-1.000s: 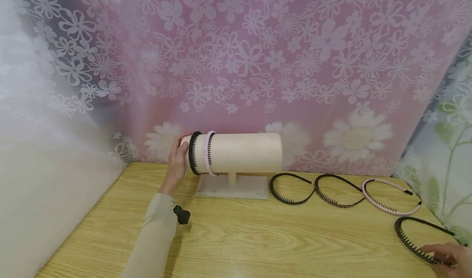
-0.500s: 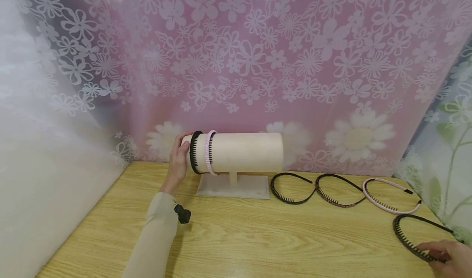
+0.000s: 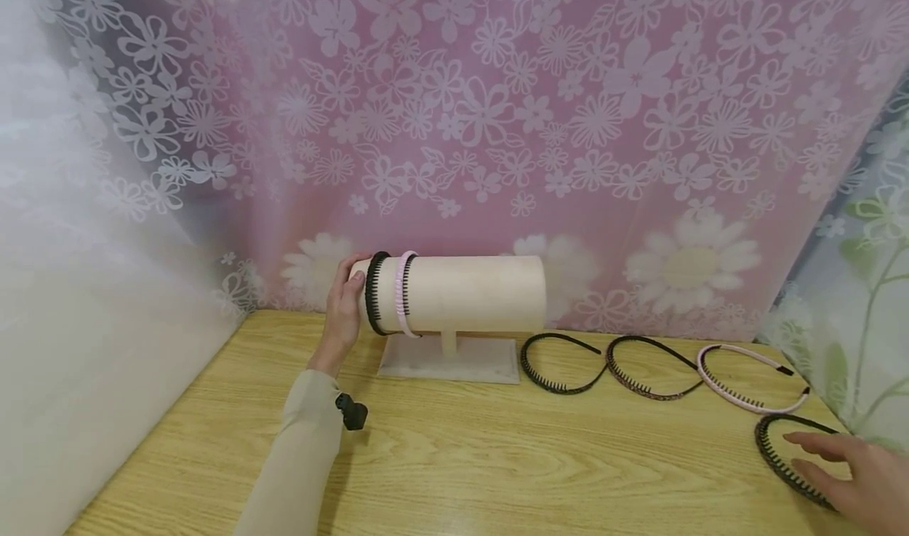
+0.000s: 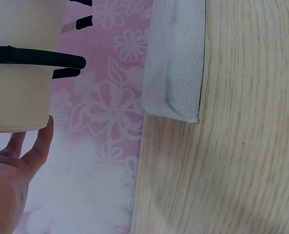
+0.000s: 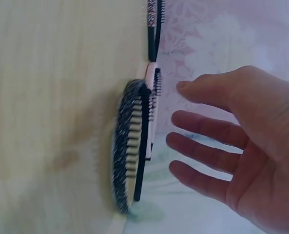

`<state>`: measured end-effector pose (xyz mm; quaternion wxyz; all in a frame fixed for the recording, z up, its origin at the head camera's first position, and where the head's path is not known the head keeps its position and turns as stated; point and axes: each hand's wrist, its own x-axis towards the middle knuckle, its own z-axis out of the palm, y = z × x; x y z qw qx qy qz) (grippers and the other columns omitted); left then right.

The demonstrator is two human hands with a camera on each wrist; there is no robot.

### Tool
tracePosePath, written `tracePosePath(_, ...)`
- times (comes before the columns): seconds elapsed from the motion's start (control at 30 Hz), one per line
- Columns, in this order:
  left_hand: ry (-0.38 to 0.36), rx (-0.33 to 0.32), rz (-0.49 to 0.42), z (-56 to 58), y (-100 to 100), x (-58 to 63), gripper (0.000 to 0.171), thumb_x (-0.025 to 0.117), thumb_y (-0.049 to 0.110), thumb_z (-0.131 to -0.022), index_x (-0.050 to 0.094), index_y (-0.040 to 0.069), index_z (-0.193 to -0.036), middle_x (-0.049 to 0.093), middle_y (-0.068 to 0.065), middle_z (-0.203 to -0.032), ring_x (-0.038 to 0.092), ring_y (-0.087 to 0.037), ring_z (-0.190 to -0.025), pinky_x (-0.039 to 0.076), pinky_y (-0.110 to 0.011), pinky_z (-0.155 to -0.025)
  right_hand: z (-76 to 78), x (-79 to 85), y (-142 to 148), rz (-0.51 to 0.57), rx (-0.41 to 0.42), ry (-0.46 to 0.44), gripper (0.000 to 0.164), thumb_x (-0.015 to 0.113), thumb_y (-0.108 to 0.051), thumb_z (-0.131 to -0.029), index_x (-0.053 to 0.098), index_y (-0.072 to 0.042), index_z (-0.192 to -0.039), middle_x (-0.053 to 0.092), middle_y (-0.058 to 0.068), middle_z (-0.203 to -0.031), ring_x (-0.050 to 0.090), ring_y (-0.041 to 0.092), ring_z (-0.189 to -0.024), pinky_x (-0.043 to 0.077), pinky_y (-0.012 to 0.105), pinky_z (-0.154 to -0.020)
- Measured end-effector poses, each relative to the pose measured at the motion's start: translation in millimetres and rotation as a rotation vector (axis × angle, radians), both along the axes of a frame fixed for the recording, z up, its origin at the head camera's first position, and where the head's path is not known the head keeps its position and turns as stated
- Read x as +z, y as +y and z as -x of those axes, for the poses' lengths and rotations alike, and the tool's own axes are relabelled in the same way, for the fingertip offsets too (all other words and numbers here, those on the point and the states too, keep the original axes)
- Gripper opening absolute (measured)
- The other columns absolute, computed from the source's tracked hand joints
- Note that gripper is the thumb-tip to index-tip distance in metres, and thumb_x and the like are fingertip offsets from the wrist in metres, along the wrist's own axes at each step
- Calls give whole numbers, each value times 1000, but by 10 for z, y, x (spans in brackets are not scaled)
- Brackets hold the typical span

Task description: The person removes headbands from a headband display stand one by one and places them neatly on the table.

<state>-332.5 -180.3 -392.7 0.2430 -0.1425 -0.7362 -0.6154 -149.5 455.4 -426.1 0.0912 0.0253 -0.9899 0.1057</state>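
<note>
Our right hand [image 3: 862, 473], fingers spread wide, hovers beside the glittery dark headband [image 5: 121, 151] at the head view's lower right; at centre, our left hand [image 3: 343, 311] grips the left end of the cream cylinder [image 3: 476, 291], which bears a black headband [image 3: 370, 295] and a pink headband [image 3: 399, 295].

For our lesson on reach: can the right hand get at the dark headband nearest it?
Probably yes: the right hand is close to the dark headband, its fingers apart and empty, with nothing visible between.
</note>
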Motion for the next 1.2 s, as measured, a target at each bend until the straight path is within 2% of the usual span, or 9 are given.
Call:
tracePosePath(0.27, -12, -5, -6, 7, -2, -3, 41, 36, 33, -108, 52, 20, -144, 54, -3, -146, 53, -17, -117, 43, -25, -95, 90, 202, -245, -22, 52, 252, 37, 84, -21, -81, 75, 5, -106, 71, 34, -98, 66, 43, -68, 51, 50, -54)
tracePosePath(0.4, -31, -12, -8, -23, 4, 37, 42, 35, 27, -108, 50, 15, -146, 52, -9, -149, 52, -17, -118, 42, -25, -95, 122, 286, -346, -23, 117, 343, 37, 85, -22, -81, 75, 1, -108, 73, 32, -97, 60, 25, -53, 43, 34, -46)
tracePosePath(0.53, -41, -16, 6, -177, 53, 179, 43, 36, 23, -108, 49, 9, -146, 51, -14, -149, 52, -15, -116, 43, -24, -95, 162, 370, -419, -1, 156, 371, 40, 85, -24, -82, 74, -2, -113, 73, 32, -102, 43, 4, -47, 30, 25, -46)
tracePosePath(0.7, -51, -25, 5, -295, 88, 284, 43, 35, 22, -108, 48, 6, -146, 51, -15, -148, 53, -14, -114, 44, -24, -94, 237, 472, -533, 25, 187, 372, 45, 85, -25, -82, 72, -2, -118, 71, 32, -112, 46, 4, -48, 33, 25, -47)
tracePosePath(0.77, -55, -29, 2, -287, 82, 277, 43, 35, 23, -108, 48, 7, -146, 51, -14, -148, 53, -14, -113, 44, -24, -94, 267, 509, -591, 36, 195, 377, 46, 85, -25, -82, 71, -2, -120, 70, 32, -116, 46, 3, -49, 34, 25, -46)
tracePosePath(0.9, -40, -39, -11, -136, 28, 150, 43, 35, 24, -108, 48, 9, -147, 50, -13, -149, 52, -14, -116, 43, -24, -96, 321, 551, -709, 60, 204, 385, 48, 83, -25, -85, 69, -6, -127, 70, 29, -118, 29, -3, -48, 26, 24, -46)
tracePosePath(1.0, -25, -38, -16, -28, -6, 49, 44, 35, 25, -109, 48, 12, -148, 51, -11, -150, 52, -14, -118, 42, -24, -97, 390, 578, -796, 63, 244, 434, 50, 84, -22, -83, 70, -9, -128, 72, 26, -116, 27, -5, -49, 25, 23, -45)
tracePosePath(1.1, -17, -31, -15, -1, -9, 13, 43, 35, 30, -109, 49, 16, -147, 52, -7, -148, 52, -15, -116, 43, -24, -95, 458, 605, -878, 72, 298, 478, 53, 86, -19, -80, 70, -11, -130, 73, 25, -116, 28, -4, -49, 26, 23, -47)
tracePosePath(1.2, 0, -27, -21, 11, -6, -4, 42, 36, 32, -109, 51, 19, -145, 54, -4, -145, 53, -17, -116, 43, -24, -94, 505, 644, -965, 77, 313, 483, 55, 86, -21, -80, 69, -12, -132, 72, 25, -119, 48, 5, -52, 34, 25, -50)
